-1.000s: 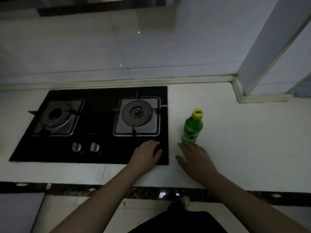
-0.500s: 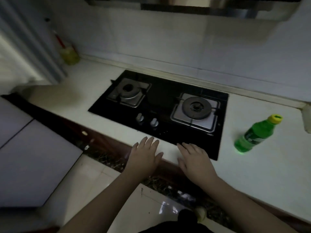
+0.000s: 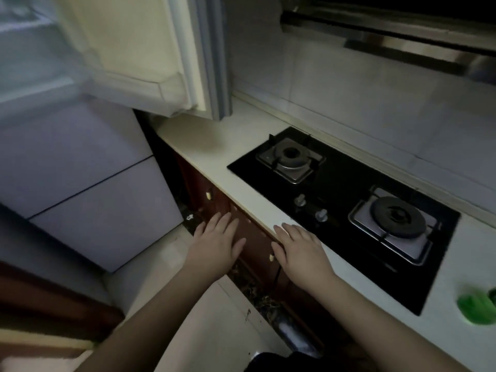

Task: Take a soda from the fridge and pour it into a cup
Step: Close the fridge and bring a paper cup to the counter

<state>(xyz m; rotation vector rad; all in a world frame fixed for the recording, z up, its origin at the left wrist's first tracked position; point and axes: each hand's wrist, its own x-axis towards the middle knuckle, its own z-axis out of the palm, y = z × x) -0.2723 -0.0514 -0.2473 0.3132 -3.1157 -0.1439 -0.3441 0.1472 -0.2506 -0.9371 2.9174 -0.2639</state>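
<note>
The green soda bottle [image 3: 477, 308] stands on the white counter [image 3: 214, 154] at the far right edge of the view, cut off and blurred. My left hand [image 3: 216, 244] hovers flat with fingers spread, in front of the counter's brown cabinet front, holding nothing. My right hand [image 3: 300, 247] is also flat and spread, over the counter's front edge beside the stove, far left of the bottle. The fridge [image 3: 88, 183] stands at the left with its upper door [image 3: 150, 57] swung open. No cup is in view.
A black two-burner gas stove [image 3: 346, 208] with two knobs lies set into the counter. A range hood [image 3: 402, 30] hangs at the upper right. Brown cabinet drawers [image 3: 257, 245] run under the counter. Pale floor tiles lie below my arms.
The view has swung left, away from the bottle and toward the open fridge. Both hands have stayed spread and come off the counter, the left one now over the cabinet front.
</note>
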